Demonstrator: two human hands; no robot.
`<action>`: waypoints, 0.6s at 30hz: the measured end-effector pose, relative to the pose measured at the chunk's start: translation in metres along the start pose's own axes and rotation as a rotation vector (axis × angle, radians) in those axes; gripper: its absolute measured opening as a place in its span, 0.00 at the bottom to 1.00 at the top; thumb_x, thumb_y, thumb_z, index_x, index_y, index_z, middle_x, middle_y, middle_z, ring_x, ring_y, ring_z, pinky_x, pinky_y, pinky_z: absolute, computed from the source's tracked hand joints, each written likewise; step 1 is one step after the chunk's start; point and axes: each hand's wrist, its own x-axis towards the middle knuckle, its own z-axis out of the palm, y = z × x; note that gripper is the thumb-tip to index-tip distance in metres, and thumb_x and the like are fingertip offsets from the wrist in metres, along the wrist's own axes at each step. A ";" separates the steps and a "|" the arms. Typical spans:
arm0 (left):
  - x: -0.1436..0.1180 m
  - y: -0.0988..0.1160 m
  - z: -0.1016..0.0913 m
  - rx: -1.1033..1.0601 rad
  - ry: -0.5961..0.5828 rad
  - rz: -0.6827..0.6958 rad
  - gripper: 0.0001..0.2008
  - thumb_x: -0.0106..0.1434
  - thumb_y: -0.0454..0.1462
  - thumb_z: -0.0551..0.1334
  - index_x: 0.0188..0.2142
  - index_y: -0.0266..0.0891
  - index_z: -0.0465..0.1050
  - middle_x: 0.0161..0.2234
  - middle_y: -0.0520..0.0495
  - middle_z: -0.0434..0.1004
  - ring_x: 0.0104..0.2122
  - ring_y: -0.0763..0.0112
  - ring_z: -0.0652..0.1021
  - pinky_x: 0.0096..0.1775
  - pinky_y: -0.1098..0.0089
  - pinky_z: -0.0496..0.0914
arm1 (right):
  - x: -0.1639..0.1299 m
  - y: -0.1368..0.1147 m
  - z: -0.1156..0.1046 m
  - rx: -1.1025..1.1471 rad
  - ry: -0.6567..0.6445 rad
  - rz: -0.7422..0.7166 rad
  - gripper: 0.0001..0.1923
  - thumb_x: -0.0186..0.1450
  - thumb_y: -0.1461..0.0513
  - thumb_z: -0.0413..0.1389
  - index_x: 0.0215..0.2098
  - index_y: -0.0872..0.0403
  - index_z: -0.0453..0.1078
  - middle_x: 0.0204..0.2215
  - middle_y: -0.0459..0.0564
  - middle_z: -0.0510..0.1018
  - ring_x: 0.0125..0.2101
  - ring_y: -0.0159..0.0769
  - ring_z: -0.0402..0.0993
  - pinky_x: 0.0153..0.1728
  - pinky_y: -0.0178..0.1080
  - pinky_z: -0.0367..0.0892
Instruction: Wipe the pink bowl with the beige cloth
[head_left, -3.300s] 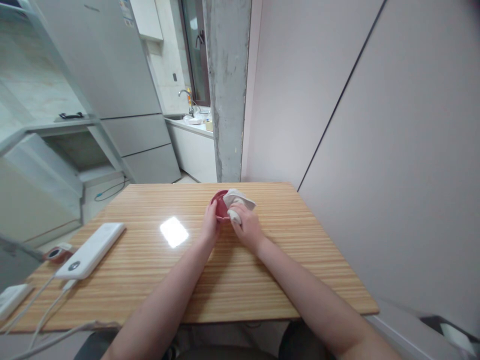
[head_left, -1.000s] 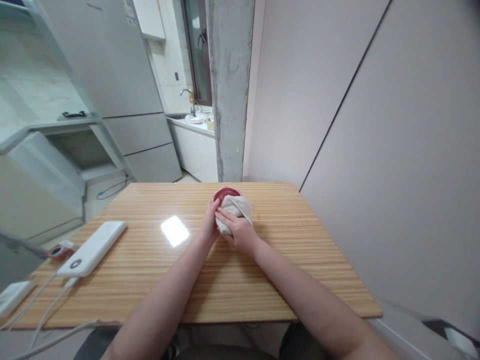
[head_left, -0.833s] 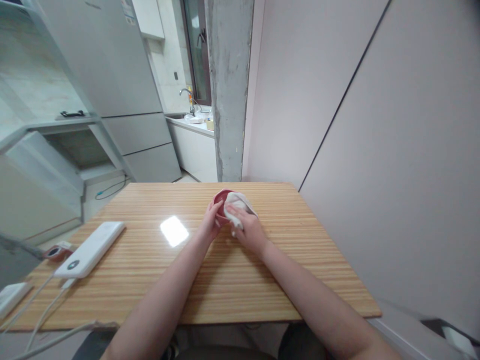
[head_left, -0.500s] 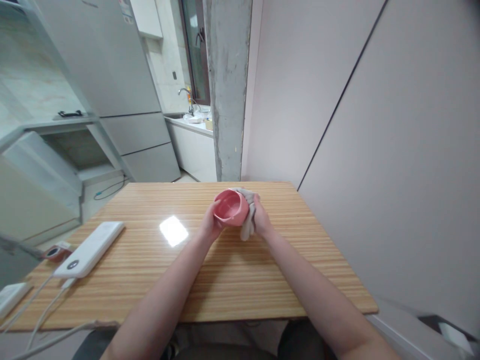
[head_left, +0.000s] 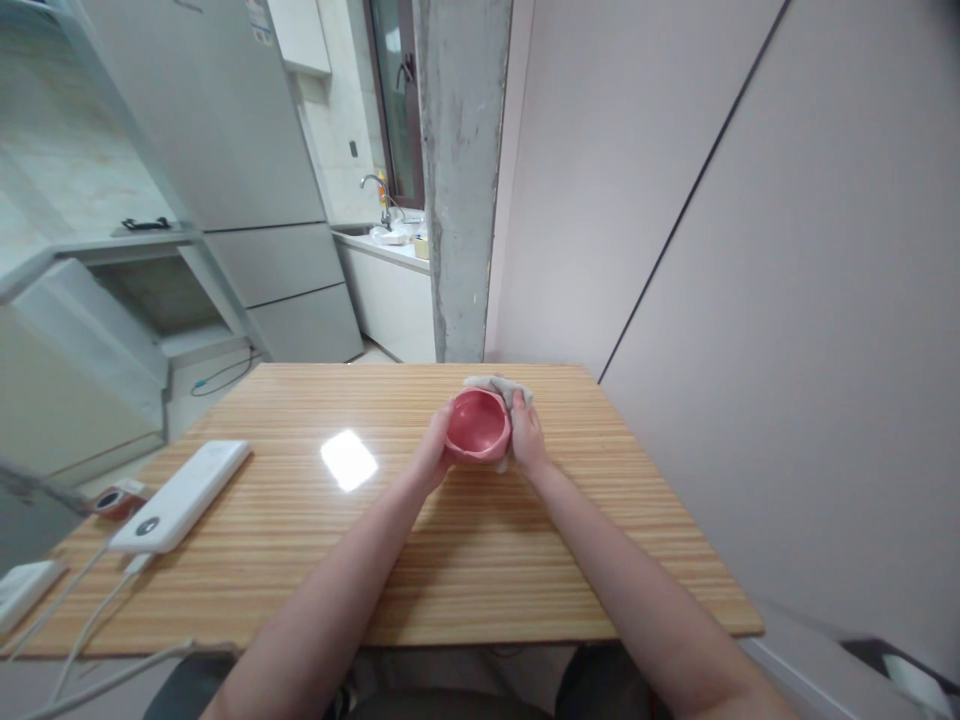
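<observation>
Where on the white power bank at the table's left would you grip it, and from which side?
Grip the white power bank across its narrow middle from above: it lies flat, long and slim, cables leaving its near end.

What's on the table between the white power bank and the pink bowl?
Head view: only bare wooden table with a bright light reflection between the power bank and the pink bowl.

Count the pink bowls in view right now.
1. The single pink round bowl is held above the wooden table, between the left hand and the right hand, which presses a white cloth behind it. None seems hidden.
</observation>
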 end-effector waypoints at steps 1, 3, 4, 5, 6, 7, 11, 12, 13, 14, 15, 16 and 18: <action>0.000 0.000 0.001 -0.005 0.034 0.014 0.23 0.63 0.50 0.59 0.48 0.35 0.75 0.46 0.39 0.79 0.47 0.57 0.77 0.37 0.68 0.74 | -0.001 0.000 0.002 0.029 -0.020 0.018 0.30 0.70 0.44 0.40 0.55 0.53 0.69 0.56 0.53 0.73 0.60 0.42 0.64 0.64 0.51 0.54; 0.001 0.001 0.003 -0.070 0.167 0.105 0.23 0.65 0.50 0.57 0.47 0.34 0.75 0.46 0.39 0.79 0.47 0.59 0.77 0.39 0.68 0.74 | -0.012 0.004 0.012 0.076 -0.055 0.020 0.30 0.69 0.44 0.41 0.58 0.51 0.66 0.59 0.51 0.70 0.63 0.40 0.60 0.66 0.51 0.50; 0.002 0.000 0.004 -0.116 0.232 0.167 0.23 0.65 0.50 0.56 0.48 0.34 0.74 0.46 0.40 0.79 0.47 0.60 0.77 0.40 0.68 0.74 | -0.019 0.006 0.019 0.092 -0.057 0.010 0.30 0.69 0.44 0.42 0.61 0.50 0.63 0.61 0.49 0.68 0.64 0.39 0.56 0.67 0.51 0.47; 0.003 0.000 0.004 -0.149 0.278 0.224 0.23 0.66 0.50 0.56 0.49 0.35 0.74 0.46 0.40 0.78 0.47 0.61 0.77 0.41 0.68 0.74 | -0.026 0.008 0.026 0.098 -0.052 -0.005 0.30 0.69 0.44 0.43 0.63 0.48 0.60 0.62 0.48 0.65 0.66 0.38 0.53 0.68 0.50 0.44; 0.003 0.000 0.004 -0.158 0.302 0.272 0.23 0.65 0.50 0.56 0.50 0.36 0.73 0.47 0.41 0.78 0.48 0.61 0.77 0.42 0.68 0.74 | -0.032 0.009 0.031 0.099 -0.040 -0.019 0.30 0.69 0.44 0.44 0.64 0.47 0.58 0.63 0.47 0.64 0.66 0.37 0.51 0.68 0.50 0.42; 0.003 0.000 0.004 -0.137 0.304 0.305 0.23 0.65 0.50 0.57 0.51 0.37 0.72 0.49 0.41 0.77 0.48 0.62 0.77 0.42 0.69 0.74 | -0.037 0.009 0.034 0.098 -0.024 -0.034 0.30 0.69 0.45 0.44 0.65 0.46 0.57 0.63 0.47 0.63 0.67 0.37 0.50 0.68 0.49 0.42; 0.001 0.003 0.000 0.094 0.177 0.181 0.24 0.59 0.47 0.64 0.54 0.41 0.71 0.52 0.42 0.75 0.48 0.61 0.77 0.38 0.70 0.75 | -0.026 -0.004 0.022 0.109 0.064 -0.086 0.26 0.70 0.47 0.44 0.61 0.47 0.62 0.60 0.48 0.68 0.63 0.40 0.58 0.66 0.50 0.49; 0.000 0.004 -0.001 0.136 0.120 0.084 0.26 0.58 0.47 0.65 0.54 0.42 0.71 0.51 0.41 0.76 0.46 0.60 0.77 0.35 0.71 0.75 | -0.019 -0.008 0.015 0.116 0.072 -0.075 0.25 0.70 0.47 0.43 0.58 0.48 0.66 0.58 0.49 0.71 0.61 0.41 0.62 0.65 0.50 0.52; 0.000 0.005 -0.002 0.157 0.060 -0.007 0.26 0.58 0.48 0.65 0.54 0.42 0.71 0.51 0.40 0.76 0.45 0.59 0.78 0.33 0.70 0.75 | -0.013 -0.010 0.010 0.124 0.073 -0.052 0.25 0.70 0.47 0.43 0.55 0.49 0.69 0.55 0.49 0.74 0.59 0.41 0.65 0.64 0.50 0.53; 0.000 0.005 -0.002 0.157 0.009 -0.072 0.27 0.59 0.50 0.64 0.55 0.41 0.71 0.50 0.39 0.76 0.44 0.58 0.78 0.32 0.70 0.75 | -0.008 -0.011 0.006 0.132 0.072 -0.020 0.25 0.70 0.47 0.43 0.51 0.50 0.72 0.53 0.50 0.76 0.57 0.42 0.67 0.63 0.50 0.54; 0.000 0.006 -0.002 0.137 -0.024 -0.099 0.27 0.59 0.50 0.63 0.54 0.41 0.71 0.50 0.38 0.76 0.45 0.57 0.78 0.32 0.70 0.75 | -0.006 -0.010 0.005 0.138 0.070 0.011 0.25 0.70 0.47 0.43 0.49 0.51 0.73 0.52 0.50 0.77 0.56 0.42 0.68 0.63 0.51 0.55; 0.000 0.005 -0.002 0.102 -0.030 -0.086 0.27 0.60 0.51 0.62 0.54 0.40 0.72 0.51 0.38 0.76 0.46 0.56 0.78 0.33 0.69 0.75 | -0.006 -0.007 0.006 0.142 0.069 0.033 0.25 0.69 0.47 0.43 0.49 0.51 0.73 0.52 0.50 0.77 0.57 0.42 0.68 0.63 0.51 0.54; 0.002 0.004 0.000 0.017 0.035 0.018 0.25 0.62 0.50 0.60 0.54 0.38 0.71 0.52 0.38 0.75 0.49 0.57 0.77 0.37 0.68 0.76 | -0.012 0.002 0.014 0.144 0.064 0.041 0.24 0.68 0.47 0.46 0.54 0.49 0.69 0.56 0.49 0.73 0.59 0.40 0.64 0.65 0.50 0.51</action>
